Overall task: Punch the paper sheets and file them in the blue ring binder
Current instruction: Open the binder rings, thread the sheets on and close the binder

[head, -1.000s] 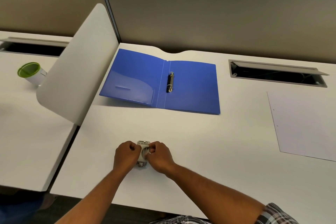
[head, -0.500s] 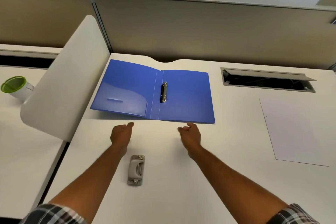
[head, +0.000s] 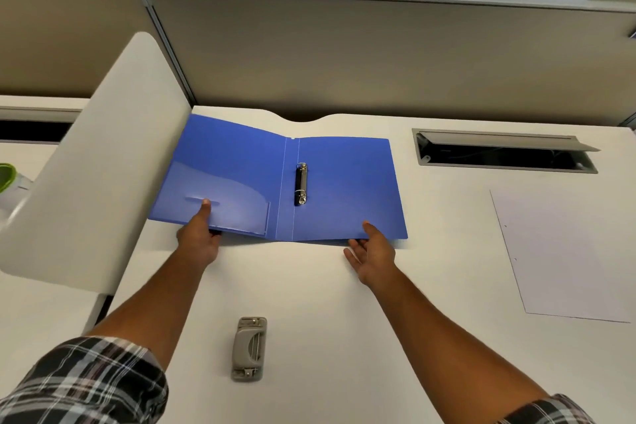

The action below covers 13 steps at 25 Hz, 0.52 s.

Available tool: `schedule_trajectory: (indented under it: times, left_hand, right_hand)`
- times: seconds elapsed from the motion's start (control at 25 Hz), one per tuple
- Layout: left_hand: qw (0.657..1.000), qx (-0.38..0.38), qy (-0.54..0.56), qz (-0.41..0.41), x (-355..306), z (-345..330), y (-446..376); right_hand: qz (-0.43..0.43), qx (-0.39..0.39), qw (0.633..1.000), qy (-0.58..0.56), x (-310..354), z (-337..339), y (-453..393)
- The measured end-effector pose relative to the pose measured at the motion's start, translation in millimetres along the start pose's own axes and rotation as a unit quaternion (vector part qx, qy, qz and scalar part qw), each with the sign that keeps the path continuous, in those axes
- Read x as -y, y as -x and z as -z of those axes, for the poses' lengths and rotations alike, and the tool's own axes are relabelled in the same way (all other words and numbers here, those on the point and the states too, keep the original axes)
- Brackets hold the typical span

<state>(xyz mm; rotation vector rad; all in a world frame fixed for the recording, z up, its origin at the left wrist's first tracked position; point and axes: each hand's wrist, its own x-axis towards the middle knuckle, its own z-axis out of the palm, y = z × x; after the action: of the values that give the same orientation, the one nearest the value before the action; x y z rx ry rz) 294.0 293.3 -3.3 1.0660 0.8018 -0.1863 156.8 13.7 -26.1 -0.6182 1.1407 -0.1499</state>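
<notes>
The open blue plastic ring binder (head: pixel 275 182), light and floppy, lies at the counter's (head: pixel 309 286) far edge; left hand (head: pixel 199 241) pinches its near edge, right hand (head: pixel 373 251) spread there; support both covers.

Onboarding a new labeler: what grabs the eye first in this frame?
The open blue ring binder lies mid-desk, its metal ring mechanism in the middle. The left hand pinches its near left edge, thumb on top, while the right hand reaches its near right edge with fingers spread. Nearer the person lies a grey hole punch; a punched paper sheet lies far right.
</notes>
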Motion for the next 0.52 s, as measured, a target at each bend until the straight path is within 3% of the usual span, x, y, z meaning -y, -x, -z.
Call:
schedule_trajectory:
  times: [0.32,0.52]
  left_hand:
    - [0.992,0.099,0.011,-0.076,14.4,-17.0,15.7]
    - [0.987,0.121,0.009,-0.107,31.3,-16.6,53.0]
  right_hand:
    - [0.080,0.010,0.996,0.040,12.4,4.0,1.3]
    - [0.145,0.067,0.987,0.034,30.0,31.6,13.7]
